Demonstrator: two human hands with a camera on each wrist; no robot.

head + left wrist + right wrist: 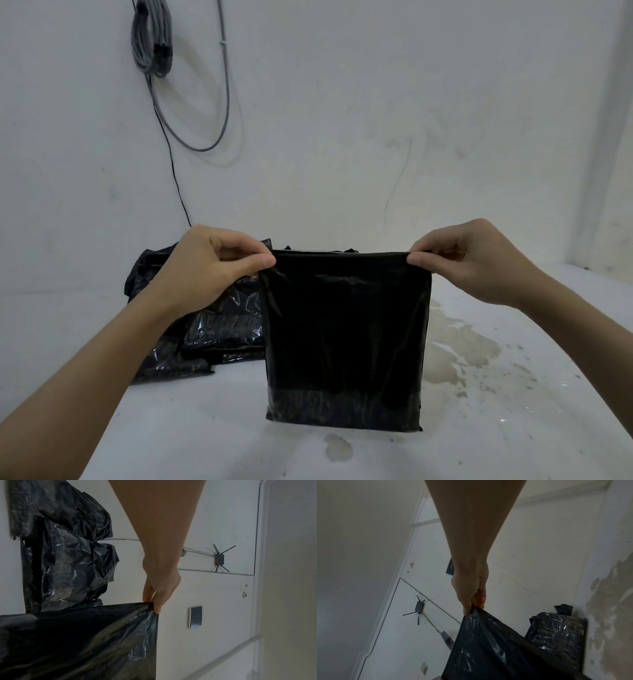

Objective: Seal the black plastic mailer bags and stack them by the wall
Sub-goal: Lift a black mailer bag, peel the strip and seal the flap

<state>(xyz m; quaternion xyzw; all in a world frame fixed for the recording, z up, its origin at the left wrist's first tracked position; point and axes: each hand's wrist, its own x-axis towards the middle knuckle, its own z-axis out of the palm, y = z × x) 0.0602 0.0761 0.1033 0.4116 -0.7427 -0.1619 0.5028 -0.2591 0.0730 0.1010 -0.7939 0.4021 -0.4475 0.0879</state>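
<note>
Black plastic fills the centre of the head view: one mailer bag (346,339) hangs upright, its lower edge resting on the white table (479,428). The left hand (209,270) pinches the upper left corner between thumb and curled fingers; the right hand (469,263) pinches the upper right corner the same way. Held taut between both grips, the top edge lies straight, probably so the flap can be folded and sealed evenly. Behind the left forearm, at centre left, a pile of crinkled black bags (205,329) lies against the wall (342,137), the likely stacking place. A grey cable coil (152,37) hangs at upper left.
</note>
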